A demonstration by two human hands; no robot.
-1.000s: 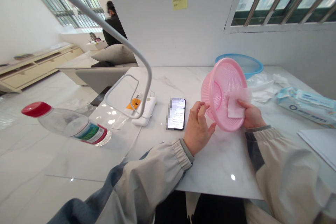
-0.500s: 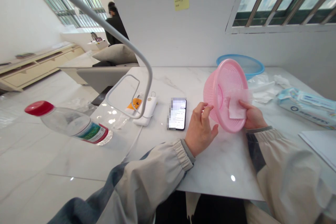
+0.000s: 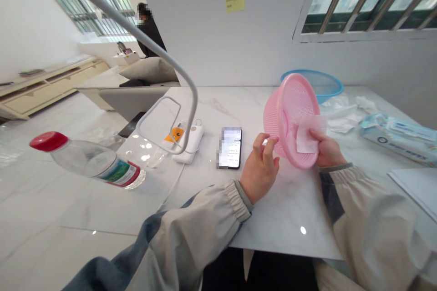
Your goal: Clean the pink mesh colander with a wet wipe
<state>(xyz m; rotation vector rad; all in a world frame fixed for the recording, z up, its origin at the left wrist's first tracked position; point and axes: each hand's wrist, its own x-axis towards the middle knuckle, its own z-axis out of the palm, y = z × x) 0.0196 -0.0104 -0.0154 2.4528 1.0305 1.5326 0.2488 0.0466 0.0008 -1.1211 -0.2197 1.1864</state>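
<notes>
A pink mesh basket (image 3: 273, 113) is tilted on its side above the table, its mouth turned toward me and to the right. My right hand (image 3: 328, 150) grips its right rim, the thumb pressing a white wet wipe (image 3: 307, 137) against the inside; its other fingers are hidden behind the rim. At the lower left of the basket is my left hand (image 3: 260, 170), fingers bent and apart, fingertips at the outer wall. Whether they touch it is hard to tell. Left of that hand, a lit phone (image 3: 234, 148) lies on the table.
Behind the basket stands a blue basket (image 3: 327, 82), with crumpled wipes (image 3: 344, 118) nearby. A wet wipes pack (image 3: 399, 138) lies at right, beside paper (image 3: 416, 186). Left are a white power bank (image 3: 189, 145), a grey stand (image 3: 191, 86) and a red-capped bottle (image 3: 92, 159). A person (image 3: 150, 32) is farther back.
The basket has shifted slightly up and left with my right hand and the wipe. My left thumb has drawn in closer to its fingers.
</notes>
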